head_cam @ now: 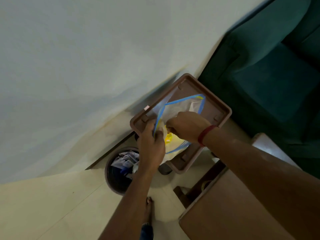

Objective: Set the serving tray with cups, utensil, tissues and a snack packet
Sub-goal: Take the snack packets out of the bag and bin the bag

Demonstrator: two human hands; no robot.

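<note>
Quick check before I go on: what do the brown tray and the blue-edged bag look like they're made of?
The tray looks like moulded plastic, matte brown: rounded rim, moulded tabs inside. The bag looks like thin clear plastic film with blue edging: the tray shows through it. Left hand and right hand both grip the bag.

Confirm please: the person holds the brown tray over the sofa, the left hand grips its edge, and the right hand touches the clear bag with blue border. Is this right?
Not quite. In the head view the brown tray is held above the floor, partly over the round bin; the green sofa is beside it. The left hand does grip its edge, and the right hand touches the clear bag.
</note>
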